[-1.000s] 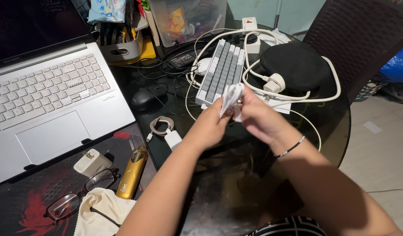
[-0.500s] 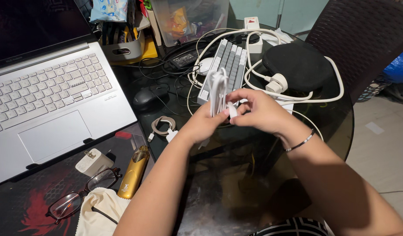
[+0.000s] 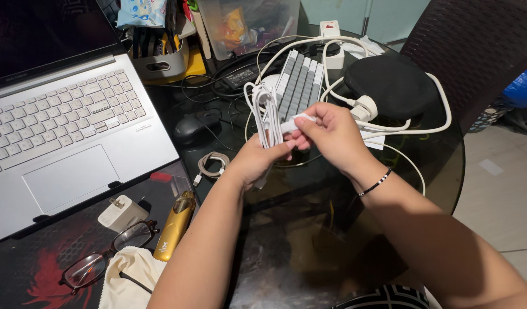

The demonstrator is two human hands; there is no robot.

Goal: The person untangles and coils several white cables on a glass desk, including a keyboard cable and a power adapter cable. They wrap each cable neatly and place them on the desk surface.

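White cable (image 3: 267,111), folded into a narrow bundle of loops, is standing almost upright between your 2 hands, its long axis running away from you toward the far side of the glass table (image 3: 309,229), looped top pointing at the grey-and-white keyboard (image 3: 298,86). Your left hand (image 3: 256,159) is closing around the lower end of the bundle, fingers curled and pinching the strands together, with a short tail hanging below the palm. Your right hand (image 3: 327,134) is pinching the cable's white plug end (image 3: 295,121) between thumb and fingertips; that end is lying crosswise, pointing left toward the bundle and touching it. Both hands are hovering above the table, just in front of the keyboard, knuckles nearly meeting. You are wearing a thin dark bracelet (image 3: 376,183) on the right wrist.

Around your hands, a thick white power cord (image 3: 441,97) is looping around a black round pad (image 3: 389,80) beyond the right hand. A black mouse (image 3: 192,127) and a small coiled charging cable (image 3: 213,164) are lying left of your left hand. Further left, an open silver laptop (image 3: 74,137) is sitting well apart from the bundle. Near your left forearm, a white charger block (image 3: 120,213), a gold device (image 3: 175,225), a pair of glasses (image 3: 106,254) and a cream cloth (image 3: 132,277) are resting on a dark mat (image 3: 34,269).
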